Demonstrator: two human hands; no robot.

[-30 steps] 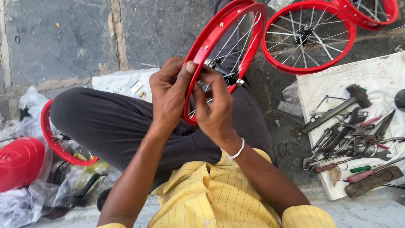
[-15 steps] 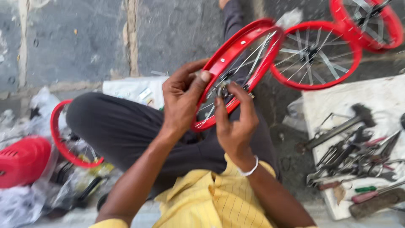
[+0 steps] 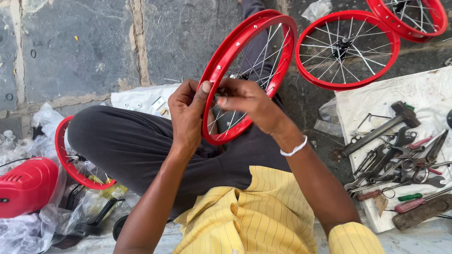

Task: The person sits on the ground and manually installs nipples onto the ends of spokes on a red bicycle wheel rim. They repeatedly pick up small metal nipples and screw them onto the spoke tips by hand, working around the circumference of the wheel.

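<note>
Head view looks down over my lap, where I have a small red spoked bicycle wheel (image 3: 245, 70) standing tilted on its edge against my dark trouser leg (image 3: 127, 146). My left hand (image 3: 188, 115) is closed around the near part of the rim, thumb pressed on the outer red face and fingers curled behind it. My right hand (image 3: 247, 101) reaches across to the same spot with the fingertips pinched together against the rim's inner side where the spokes meet it; whether there is a nipple or some small part between them I cannot tell, it is too small and hidden by the fingers. I judge the wheel to be light for its size and stiff at the painted steel rim, so the rim is the place to hold it. The thin wire spokes would flex and could bend if I gripped them, and the glossy paint looks slippery, so a wrapped grip suits it better than a pinch. A second red wheel (image 3: 348, 49) lies flat on the stone floor (image 3: 70, 51) just beyond, with a third (image 3: 409, 16) at the top corner. To my right a white cloth (image 3: 423, 89) carries a hammer (image 3: 376, 129), spanners and pliers (image 3: 400, 164). On my left sit another red rim (image 3: 70, 160) and a red plastic cover (image 3: 26, 188) among clear bags.
</note>
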